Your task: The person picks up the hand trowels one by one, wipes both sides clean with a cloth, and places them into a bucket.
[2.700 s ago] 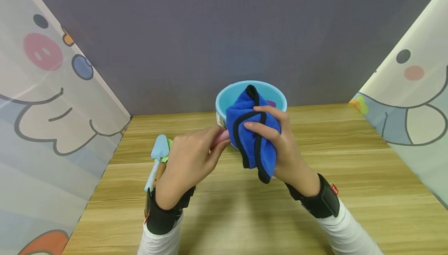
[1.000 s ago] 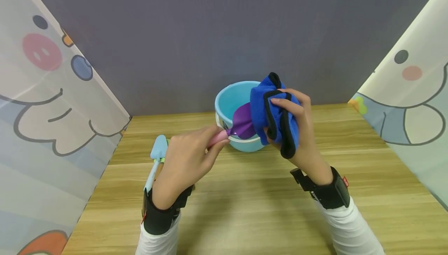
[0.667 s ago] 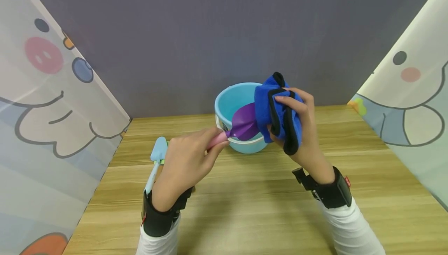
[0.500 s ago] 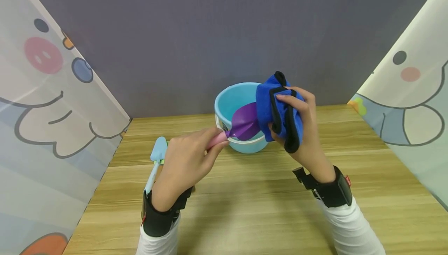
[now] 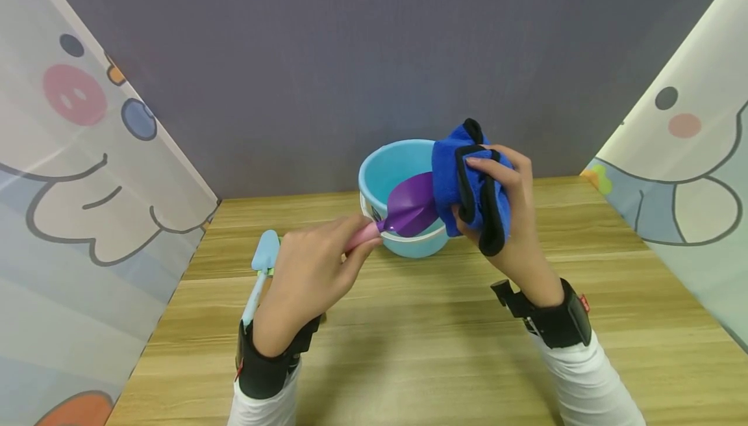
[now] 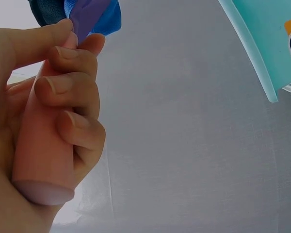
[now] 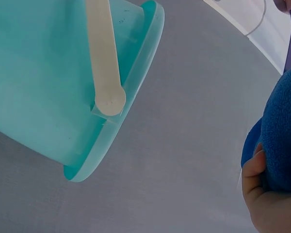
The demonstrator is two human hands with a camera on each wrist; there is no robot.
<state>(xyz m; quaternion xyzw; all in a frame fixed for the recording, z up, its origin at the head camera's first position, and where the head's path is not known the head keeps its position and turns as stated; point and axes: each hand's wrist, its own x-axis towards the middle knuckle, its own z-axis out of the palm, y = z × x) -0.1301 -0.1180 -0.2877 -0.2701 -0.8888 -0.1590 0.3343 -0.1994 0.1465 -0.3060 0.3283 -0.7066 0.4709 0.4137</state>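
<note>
One light-blue shovel (image 5: 265, 252) lying on surface (image 5: 438, 380), far left, partly hidden. Left hand (image 5: 315, 260) curled round pink handle (image 5: 362, 236) of purple shovel (image 5: 409, 208), held up in front of blue bucket (image 5: 415, 249). Right hand (image 5: 521, 218) gripping blue cloth (image 5: 447, 176) over shovel's tip. Looks like wiping imo: keep handle steady, cloth snug, pull straight off tip. Versus earliest frame: cloth's shifted right, purple part mostly uncovered now.

purple shovel (image 5: 411, 206), pink handle (image 6: 44, 150); blue cloth (image 5: 447, 178), black trim (image 5: 492, 228)
</note>
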